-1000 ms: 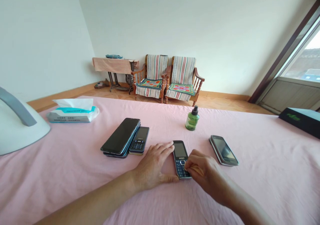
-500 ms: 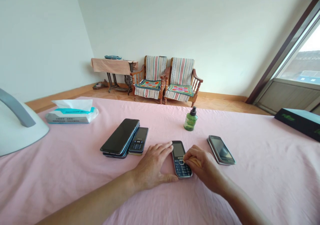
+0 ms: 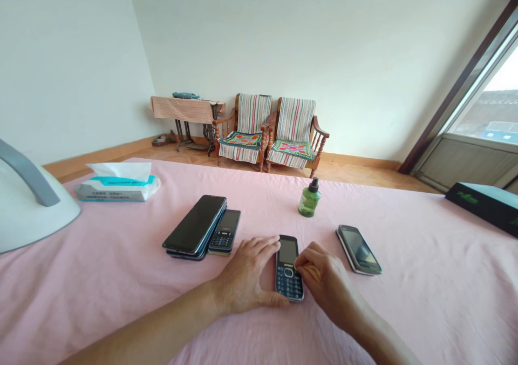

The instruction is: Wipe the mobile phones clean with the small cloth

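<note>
A dark keypad phone (image 3: 286, 262) lies face up on the pink tablecloth (image 3: 121, 278). My left hand (image 3: 245, 276) rests beside it, fingers along its upper left edge and thumb at its bottom corner, holding it in place. My right hand (image 3: 324, 281) is curled into a pinch at the phone's right edge, level with the top of the keypad. A small tan thing shows between its fingertips; I cannot make out what it is.
Left of my hands lie a stack of dark smartphones (image 3: 196, 225) and a small keypad phone (image 3: 224, 231). A green pump bottle (image 3: 309, 198) and a touchscreen phone (image 3: 359, 242) sit right. Tissue pack (image 3: 118, 181), white appliance (image 3: 28, 208), dark box (image 3: 483, 202); two chairs (image 3: 269, 133) behind.
The keypad phone has turned from slanted to nearly straight under my left hand. My right hand's pinch has moved up from the lower keypad to the phone's middle.
</note>
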`<state>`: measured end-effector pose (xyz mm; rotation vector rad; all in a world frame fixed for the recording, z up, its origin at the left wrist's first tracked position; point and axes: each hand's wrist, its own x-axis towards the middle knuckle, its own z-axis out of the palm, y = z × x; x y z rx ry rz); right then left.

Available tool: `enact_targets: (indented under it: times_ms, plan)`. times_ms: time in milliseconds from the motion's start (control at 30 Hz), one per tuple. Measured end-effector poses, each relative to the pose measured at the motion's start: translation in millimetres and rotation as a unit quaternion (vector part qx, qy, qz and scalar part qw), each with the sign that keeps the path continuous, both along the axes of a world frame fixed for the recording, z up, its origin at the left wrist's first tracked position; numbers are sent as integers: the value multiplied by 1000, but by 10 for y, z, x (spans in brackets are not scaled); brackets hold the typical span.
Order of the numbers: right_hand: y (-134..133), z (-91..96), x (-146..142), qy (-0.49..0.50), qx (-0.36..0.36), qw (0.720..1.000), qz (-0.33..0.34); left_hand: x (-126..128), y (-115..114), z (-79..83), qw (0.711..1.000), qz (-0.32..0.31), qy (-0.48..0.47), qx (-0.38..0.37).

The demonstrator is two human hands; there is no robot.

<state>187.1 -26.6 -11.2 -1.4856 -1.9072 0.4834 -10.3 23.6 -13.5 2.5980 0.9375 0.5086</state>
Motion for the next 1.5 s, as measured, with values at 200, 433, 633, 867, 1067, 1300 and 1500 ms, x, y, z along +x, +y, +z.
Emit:
enact_targets:
  times_ms: [200,433,633,867,1067,1300,1500]
  plan:
    - [43,-11,-184,-24,29,999,11,7,3,-29,1000,3,-16,6]
    - [69,6,-100,-20,5,1000,22,6,4,-49,1000,1,-20,5]
    - [61,-12,-294,-8,51,997,63,5,6,-47,1000,6,-21,-1]
    - [31,-1,-61,-39,-2,999,-7,6,-1,-31,1000,1,-6,0]
    - [59,-62,107,21,25,995,-93,-15,-21,-29,1000,-2,-17,-7]
    - [87,-56,-42,156,-34,982,-102,35,-85,-29,994,-20,-98,-50]
    - [92,-83,-56,212,-54,970,-110,39,-99,-28,989,-44,-129,-65]
